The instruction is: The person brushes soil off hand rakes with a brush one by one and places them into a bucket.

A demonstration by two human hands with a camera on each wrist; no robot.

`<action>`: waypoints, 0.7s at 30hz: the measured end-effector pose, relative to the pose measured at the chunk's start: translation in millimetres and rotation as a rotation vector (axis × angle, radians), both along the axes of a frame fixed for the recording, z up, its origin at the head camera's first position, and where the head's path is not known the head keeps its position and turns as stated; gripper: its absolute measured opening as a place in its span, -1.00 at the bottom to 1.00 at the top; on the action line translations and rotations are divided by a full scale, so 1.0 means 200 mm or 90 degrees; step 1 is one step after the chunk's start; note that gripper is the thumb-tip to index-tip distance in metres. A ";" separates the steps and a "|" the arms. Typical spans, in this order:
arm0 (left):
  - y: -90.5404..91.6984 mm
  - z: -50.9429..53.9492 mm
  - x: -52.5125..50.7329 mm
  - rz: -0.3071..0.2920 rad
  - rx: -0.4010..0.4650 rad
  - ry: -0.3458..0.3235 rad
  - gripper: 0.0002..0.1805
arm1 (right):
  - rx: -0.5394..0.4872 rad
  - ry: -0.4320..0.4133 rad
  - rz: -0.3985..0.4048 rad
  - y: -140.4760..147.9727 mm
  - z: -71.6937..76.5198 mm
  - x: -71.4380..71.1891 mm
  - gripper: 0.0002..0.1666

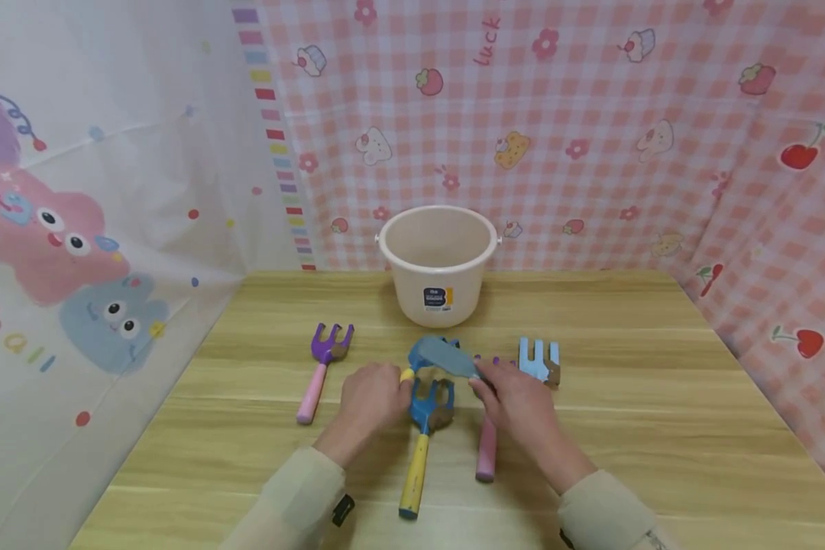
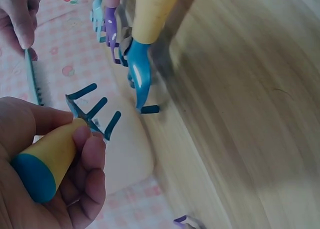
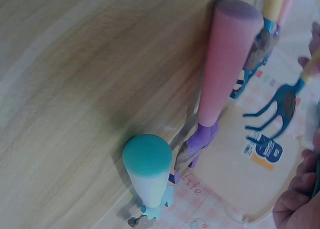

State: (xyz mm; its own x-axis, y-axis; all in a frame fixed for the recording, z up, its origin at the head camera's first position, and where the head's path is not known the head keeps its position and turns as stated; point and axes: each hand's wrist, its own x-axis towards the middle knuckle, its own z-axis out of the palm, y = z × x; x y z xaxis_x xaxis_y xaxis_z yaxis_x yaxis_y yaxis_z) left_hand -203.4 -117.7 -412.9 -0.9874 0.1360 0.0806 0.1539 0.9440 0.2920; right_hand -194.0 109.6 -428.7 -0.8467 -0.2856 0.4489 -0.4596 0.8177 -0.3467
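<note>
My left hand (image 1: pixel 373 397) grips the yellow handle (image 2: pixel 60 146) of a blue three-tined hand fork (image 1: pixel 422 354), its tines pointing away. Between thumb and fingers, my right hand (image 1: pixel 522 403) pinches a flat blue-grey strip (image 1: pixel 448 359) with small teeth or bristles along one side (image 2: pixel 33 79); its exact kind cannot be told. In the head view the strip overlaps the held fork; whether they touch is unclear. A second yellow-and-blue fork (image 1: pixel 418 458) lies below, between the hands. A pink-handled purple fork (image 1: pixel 486 451) is partly hidden under my right hand. Brown patches mark the tines.
A cream bucket (image 1: pixel 440 294) stands at the back of the wooden table (image 1: pixel 660 458). Another pink-and-purple fork (image 1: pixel 316 382) lies left, and a light blue fork (image 1: pixel 538 359) lies right, its handle behind my right hand. Patterned cloth (image 1: pixel 557 99) hangs behind.
</note>
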 end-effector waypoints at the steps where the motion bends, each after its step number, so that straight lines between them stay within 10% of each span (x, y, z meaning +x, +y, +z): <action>1: 0.00 0.01 0.00 0.004 0.007 -0.007 -0.54 | 0.015 0.015 0.015 -0.01 0.00 0.01 -0.63; 21: 0.00 0.02 0.01 0.014 0.030 -0.046 -0.55 | -0.007 0.004 -0.039 0.04 -0.01 -0.02 -0.62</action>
State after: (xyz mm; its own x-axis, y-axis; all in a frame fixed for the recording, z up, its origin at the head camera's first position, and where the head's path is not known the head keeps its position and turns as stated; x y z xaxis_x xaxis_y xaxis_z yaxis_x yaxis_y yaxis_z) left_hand -201.4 -118.6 -409.1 -0.9935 0.1127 0.0144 0.1107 0.9316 0.3463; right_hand -197.3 116.7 -431.5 -0.8598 -0.2280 0.4568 -0.4106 0.8406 -0.3532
